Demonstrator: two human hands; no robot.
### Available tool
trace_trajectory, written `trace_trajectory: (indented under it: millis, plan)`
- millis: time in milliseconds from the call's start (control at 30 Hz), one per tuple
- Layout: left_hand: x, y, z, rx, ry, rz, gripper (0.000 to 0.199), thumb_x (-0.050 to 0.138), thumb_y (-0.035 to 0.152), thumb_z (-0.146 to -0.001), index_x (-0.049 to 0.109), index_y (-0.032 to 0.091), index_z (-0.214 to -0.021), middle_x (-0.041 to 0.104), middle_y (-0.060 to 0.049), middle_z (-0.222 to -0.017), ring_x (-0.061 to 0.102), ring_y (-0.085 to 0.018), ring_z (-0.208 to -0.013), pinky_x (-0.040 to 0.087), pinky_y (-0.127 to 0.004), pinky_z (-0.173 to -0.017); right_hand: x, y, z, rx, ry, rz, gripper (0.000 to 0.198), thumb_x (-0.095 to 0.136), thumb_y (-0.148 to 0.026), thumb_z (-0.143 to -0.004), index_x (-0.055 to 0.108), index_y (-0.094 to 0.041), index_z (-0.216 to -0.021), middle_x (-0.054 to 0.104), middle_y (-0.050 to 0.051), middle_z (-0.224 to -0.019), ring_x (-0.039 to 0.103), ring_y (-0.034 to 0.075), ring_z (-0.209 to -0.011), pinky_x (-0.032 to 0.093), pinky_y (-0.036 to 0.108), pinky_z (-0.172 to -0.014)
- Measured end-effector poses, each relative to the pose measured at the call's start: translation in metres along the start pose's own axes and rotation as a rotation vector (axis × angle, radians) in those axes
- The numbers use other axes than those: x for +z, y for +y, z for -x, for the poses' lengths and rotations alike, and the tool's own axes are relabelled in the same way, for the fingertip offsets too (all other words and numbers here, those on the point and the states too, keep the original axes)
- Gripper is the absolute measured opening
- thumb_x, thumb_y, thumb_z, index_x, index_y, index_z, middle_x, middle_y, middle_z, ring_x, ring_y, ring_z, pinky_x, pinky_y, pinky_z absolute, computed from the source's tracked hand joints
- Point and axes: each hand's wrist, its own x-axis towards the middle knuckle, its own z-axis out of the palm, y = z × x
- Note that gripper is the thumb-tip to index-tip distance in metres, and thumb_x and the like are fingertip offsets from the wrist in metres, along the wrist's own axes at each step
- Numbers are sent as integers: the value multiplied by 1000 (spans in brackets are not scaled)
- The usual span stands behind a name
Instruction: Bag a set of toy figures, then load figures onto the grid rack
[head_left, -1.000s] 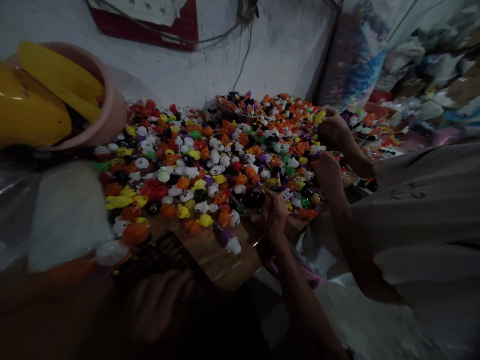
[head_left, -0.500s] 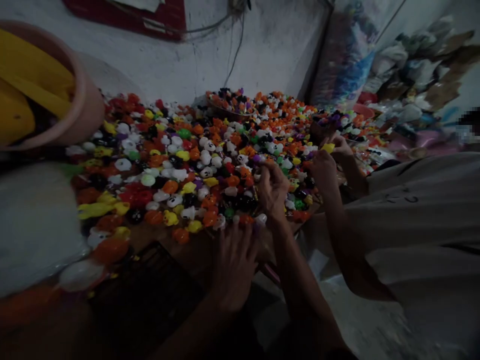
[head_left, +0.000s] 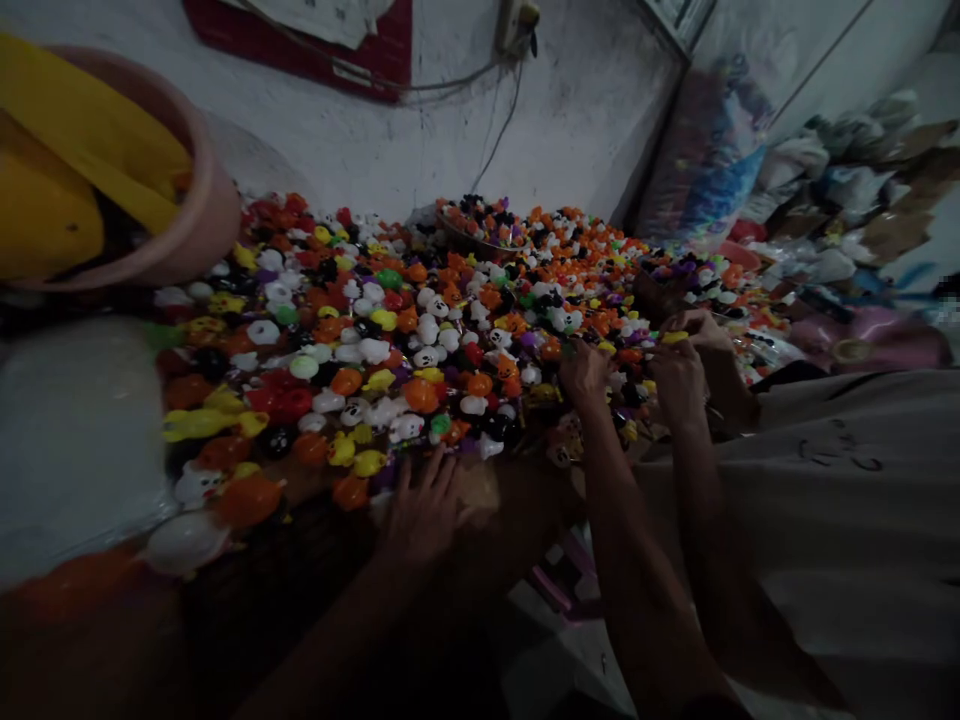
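Observation:
A broad pile of small plastic toys [head_left: 360, 350] covers the table, in orange, white, yellow, black, red, green and purple, some shaped like pumpkins, ghosts and ducks. At its near edge lies my left hand [head_left: 426, 505], palm down with fingers spread, touching the closest toys and holding none. My right hand [head_left: 588, 378] reaches over the right part of the pile. Its fingers are curled together, and whatever may be between them is hidden. Just right of it, a co-worker's hands [head_left: 679, 375] hold a small yellow toy [head_left: 674, 338].
A pink tub [head_left: 217, 215] with yellow material stands at the left, above a plastic-wrapped pack [head_left: 75, 440]. Toy-filled bowls [head_left: 480, 245] sit at the back. The co-worker's light shirt [head_left: 862, 480] fills the right side. A large filled bag [head_left: 705, 150] leans by the wall.
My left hand has slid left along the pile's near edge. My right hand has moved right, nearer the co-worker's hands, and its fingers are more curled. The view has shifted slightly.

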Motion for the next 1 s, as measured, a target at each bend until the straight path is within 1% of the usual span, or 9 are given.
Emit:
trace_trajectory:
  millis: [133,233,400,500,600,667,767,900,1000]
  plan:
    - [-9,-4,2,82,284,-7,37,54,32,-99,70,9,-123,70,-16,-130,57,-39,-134,47,-63,-108,-11,-10,11,-45,159,-18,42,50,-13,-88,67,-14,-126,66,18,-120,54,36,-119,25,66,-114]
    - [-35,6,3,132,580,10,23,52,20,-99,72,12,-106,77,-11,-106,69,-31,-110,52,-46,-99,-30,-28,35,-229,299,-77,44,48,-11,-90,65,-20,-130,65,15,-119,55,34,-114,35,61,-110]
    - [-93,23,4,25,832,-103,43,67,16,-93,57,9,-134,62,-18,-139,49,-43,-136,41,-55,-112,-52,-73,114,-591,52,-166,40,48,-9,-93,66,-20,-128,64,13,-115,58,29,-106,52,44,-93]
    - [-100,15,2,-69,694,-175,53,56,10,-95,46,8,-148,63,-20,-139,50,-45,-136,34,-66,-113,-60,-93,156,-708,-207,-355,41,49,-8,-92,62,-19,-129,66,11,-111,61,26,-105,54,41,-95]
    - [-89,-3,4,-113,520,-99,46,42,4,-94,56,6,-138,76,-15,-104,70,-34,-105,50,-52,-100,-72,-96,180,-720,-443,-639,60,59,-12,-89,45,-20,-147,64,12,-128,63,23,-115,55,38,-99]
    - [-82,-15,8,-170,452,3,47,39,3,-91,62,8,-132,76,-16,-106,72,-32,-101,55,-45,-90,-78,-86,187,-639,-543,-778,68,66,-21,-88,39,-22,-151,63,11,-134,66,22,-114,57,36,-95]
    - [-85,-24,21,-270,406,253,48,44,8,-84,67,11,-126,76,-15,-115,72,-32,-104,56,-41,-87,-72,-58,182,-365,-318,-796,35,59,-32,-97,60,-22,-130,71,8,-118,70,20,-99,58,34,-88]
    - [-102,-6,38,-509,280,810,26,59,35,-81,72,16,-93,69,-7,-68,66,-24,-66,49,-30,-59,-38,-18,140,-83,256,-408,30,42,-26,-97,69,-17,-109,71,14,-110,65,26,-107,53,43,-98]
    - [-104,29,39,-647,-103,1517,45,60,61,-85,68,17,-93,54,1,-53,45,-12,-43,31,-22,-42,-22,2,89,-73,207,-240,38,40,-19,-91,67,-8,-115,66,24,-119,59,34,-118,44,55,-107]
